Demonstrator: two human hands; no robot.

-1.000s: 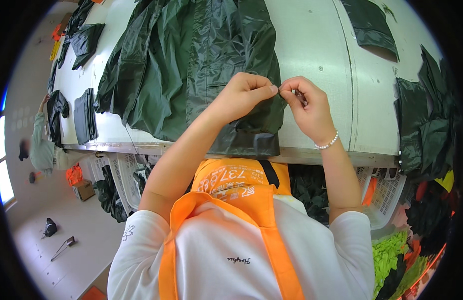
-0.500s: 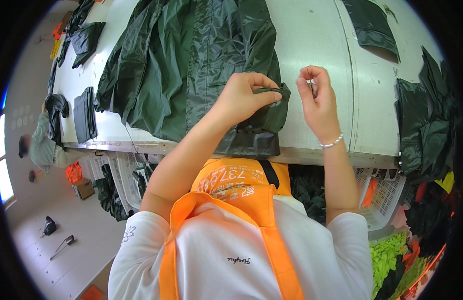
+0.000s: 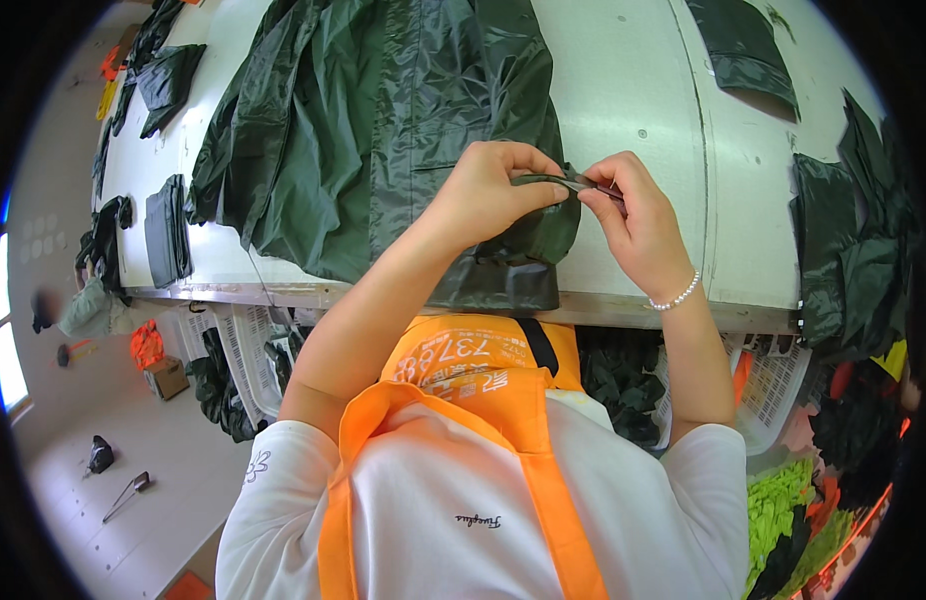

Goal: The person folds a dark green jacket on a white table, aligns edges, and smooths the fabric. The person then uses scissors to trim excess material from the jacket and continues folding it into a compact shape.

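Note:
A dark green, shiny jacket [image 3: 413, 110] lies spread on the pale worktable in front of me. My left hand [image 3: 495, 190] is closed, pinching a folded edge of the jacket near its lower right side. Close to those fingertips, my right hand [image 3: 633, 210] grips small dark thread snips [image 3: 600, 189], with their pale metal tip against the pinched edge. My fingers partly cover the snips. Below both hands, a loose fold of the jacket hangs toward the table's front edge.
Folded dark garments [image 3: 168, 230] lie at the left, with more garments [image 3: 843, 240] at the right and a piece [image 3: 745, 55] at the far right. White crates [image 3: 773, 400] stand under the table edge. At far left, a person [image 3: 86, 305] handles dark cloth.
My right hand has come left and turned inward, bringing the snips to the edge held by my left hand. My left hand stays nearly still. The far-left person has shifted slightly.

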